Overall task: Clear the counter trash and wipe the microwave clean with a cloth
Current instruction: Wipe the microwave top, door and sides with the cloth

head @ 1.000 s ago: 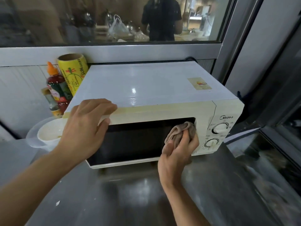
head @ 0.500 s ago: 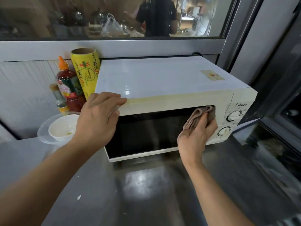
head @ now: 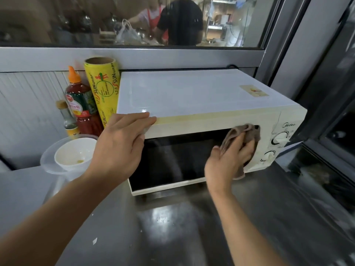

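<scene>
Wiping step in hand: brown cloth (head: 242,135) was gripped by right hand (head: 229,160) against microwave (head: 192,96) door; left hand (head: 120,144), fingers spread, steadied it. Control panel likely next.

One microwave (head: 192,96) stood on the counter (head: 172,227), with two dials (head: 279,138) and one cloth (head: 242,135). Beside it were three bottles (head: 80,100), one wrap roll (head: 102,87), one white bowl (head: 75,153) and two hands (head: 119,148).
</scene>
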Motion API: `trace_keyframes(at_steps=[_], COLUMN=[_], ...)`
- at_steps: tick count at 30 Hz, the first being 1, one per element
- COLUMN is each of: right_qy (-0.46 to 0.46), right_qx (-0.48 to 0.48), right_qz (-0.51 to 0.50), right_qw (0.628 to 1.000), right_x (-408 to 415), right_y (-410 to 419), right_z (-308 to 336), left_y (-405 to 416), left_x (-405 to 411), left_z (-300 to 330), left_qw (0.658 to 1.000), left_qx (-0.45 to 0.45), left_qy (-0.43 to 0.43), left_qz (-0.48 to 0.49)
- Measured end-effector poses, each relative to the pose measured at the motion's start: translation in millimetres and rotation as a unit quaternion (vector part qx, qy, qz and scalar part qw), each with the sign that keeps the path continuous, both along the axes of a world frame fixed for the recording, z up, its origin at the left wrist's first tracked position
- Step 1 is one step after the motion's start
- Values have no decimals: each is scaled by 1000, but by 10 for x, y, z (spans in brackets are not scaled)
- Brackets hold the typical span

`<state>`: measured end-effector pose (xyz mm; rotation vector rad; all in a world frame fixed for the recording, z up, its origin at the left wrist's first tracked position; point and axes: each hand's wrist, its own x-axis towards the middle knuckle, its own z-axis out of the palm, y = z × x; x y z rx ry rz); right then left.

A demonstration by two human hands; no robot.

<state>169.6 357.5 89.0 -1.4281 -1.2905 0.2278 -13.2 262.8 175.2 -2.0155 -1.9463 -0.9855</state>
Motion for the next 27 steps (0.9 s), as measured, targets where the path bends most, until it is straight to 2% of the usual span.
trace_keyframes(at_steps=[4, 7, 11, 14, 17, 22, 25, 27], right_qy=[-128, -188, -84, -69, -44, -148, -197, -176], right_qx=[93, 106, 57, 63, 80, 163, 161, 136], right_qz=[82, 102, 0, -12, -15, 103, 103, 73], right_qw=[984, 971, 995, 996, 996, 970, 962, 972], right_x=[-470, -435, 65, 234, -64, -643, -424, -215], right_y=[-394, -368, 77, 203, 47, -400, -287, -163], right_z=[-254, -340, -218, -171, -194, -360, -362, -341], left_y=[13, 18, 30, 25, 23, -1, -36, -70], left_x=[-16, -15, -26, -22, -26, -33, -94, -158], left_z=[-29, -63, -83, -97, -103, -64, -45, -23], left_qw=[1000, 999, 999, 999, 999, 999, 998, 997], left_qx=[14, 23, 32, 33, 28, 18, 11, 11], left_qy=[-11, -16, -22, -24, -17, -13, -54, -62], left_qz=[-16, -21, -23, -27, -31, -32, -41, -50])
